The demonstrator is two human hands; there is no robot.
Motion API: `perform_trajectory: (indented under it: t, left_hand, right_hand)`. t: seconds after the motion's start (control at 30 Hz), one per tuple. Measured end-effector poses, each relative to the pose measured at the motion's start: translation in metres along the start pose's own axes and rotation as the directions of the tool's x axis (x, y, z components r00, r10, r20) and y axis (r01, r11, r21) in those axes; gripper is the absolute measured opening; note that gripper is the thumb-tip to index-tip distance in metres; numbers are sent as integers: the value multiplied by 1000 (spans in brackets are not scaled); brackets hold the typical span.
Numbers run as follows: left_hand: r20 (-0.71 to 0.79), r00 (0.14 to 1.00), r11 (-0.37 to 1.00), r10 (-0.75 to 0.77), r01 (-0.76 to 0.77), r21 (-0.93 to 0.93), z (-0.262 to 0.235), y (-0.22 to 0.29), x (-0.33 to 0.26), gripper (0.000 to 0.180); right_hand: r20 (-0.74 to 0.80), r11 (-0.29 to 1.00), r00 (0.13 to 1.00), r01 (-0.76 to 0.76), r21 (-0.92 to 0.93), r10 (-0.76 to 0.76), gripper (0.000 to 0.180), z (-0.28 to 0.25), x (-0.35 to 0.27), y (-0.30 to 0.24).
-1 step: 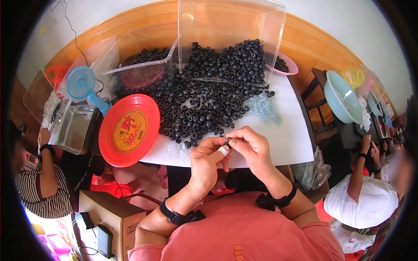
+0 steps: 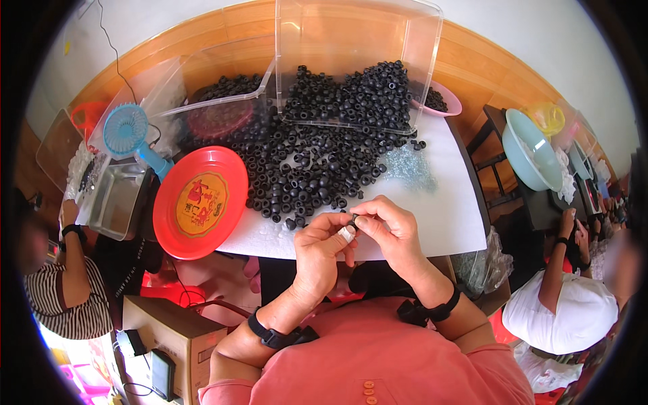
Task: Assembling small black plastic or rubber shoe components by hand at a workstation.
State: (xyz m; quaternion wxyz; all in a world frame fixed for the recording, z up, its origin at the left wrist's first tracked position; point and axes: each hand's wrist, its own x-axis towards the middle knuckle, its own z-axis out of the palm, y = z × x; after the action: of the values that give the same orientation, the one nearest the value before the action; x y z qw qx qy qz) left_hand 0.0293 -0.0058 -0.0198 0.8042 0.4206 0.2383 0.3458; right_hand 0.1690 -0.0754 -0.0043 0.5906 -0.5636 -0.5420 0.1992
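Over the near edge of the white-covered table (image 2: 442, 226), my left hand (image 2: 317, 253) and my right hand (image 2: 393, 233) meet with fingertips together. Pinched between them is a small black part (image 2: 353, 219), mostly covered by the fingers. White tape (image 2: 347, 233) wraps my left thumb. Just beyond my hands spreads a heap of small black rings and caps (image 2: 307, 172), running back into a tipped clear plastic box (image 2: 361, 37). To the right of that heap lies a patch of tiny clear beads (image 2: 409, 169).
A red round tray (image 2: 167, 206) leans at the left, beside a blue fan (image 2: 126, 128) and a metal pan (image 2: 116, 200). Behind the box sits a pink bowl (image 2: 453, 101). People work at both sides; a light-blue basin (image 2: 523, 152) stands at right. A cardboard box (image 2: 158, 320) is lower left.
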Motion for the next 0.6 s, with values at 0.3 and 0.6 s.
perform_trajectory:
  t: [0.3,0.6]
  left_hand:
    - [-32,999,997,-1,3,77,6,2,-2,13]
    - [-49,999,992,-5,11,123,7,2,-5,12]
  right_hand:
    - [53,916,969,244,-319,-240,18,-9,1,-5]
    - [221,728,909,416,-545,-354,25,-16,9,-18]
